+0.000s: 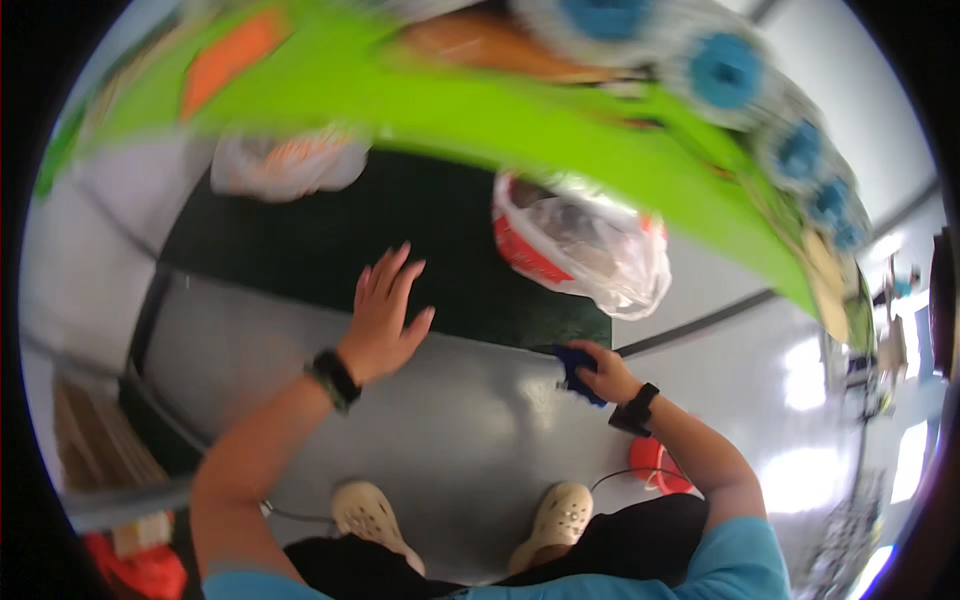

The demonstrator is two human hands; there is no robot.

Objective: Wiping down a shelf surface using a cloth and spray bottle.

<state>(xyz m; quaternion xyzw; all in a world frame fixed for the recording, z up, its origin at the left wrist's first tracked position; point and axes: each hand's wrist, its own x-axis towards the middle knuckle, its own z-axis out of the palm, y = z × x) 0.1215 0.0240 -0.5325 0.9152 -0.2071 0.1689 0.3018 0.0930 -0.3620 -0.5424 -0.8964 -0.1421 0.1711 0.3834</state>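
My left hand (385, 318) reaches forward with its fingers apart and nothing in it. It hovers by the near edge of a dark green board (345, 230), a low surface beneath the bright green tabletop; I cannot tell whether the fingertips touch it. At the board's near right corner, my right hand (612, 378) is closed on a dark blue cloth (574, 372). Beyond that hand, a white and red plastic bag (600, 250) with see-through contents sits on the board's right side. Another white plastic bag (290, 165) with orange print lies at its far left.
The bright green tabletop (450, 115) crosses above the board and carries several white rolls with blue cores (725, 72), blurred. A red bucket (655, 466) stands on the grey floor at the right. Stacked brown boards (100, 440) and a red bag (140, 570) are at the left.
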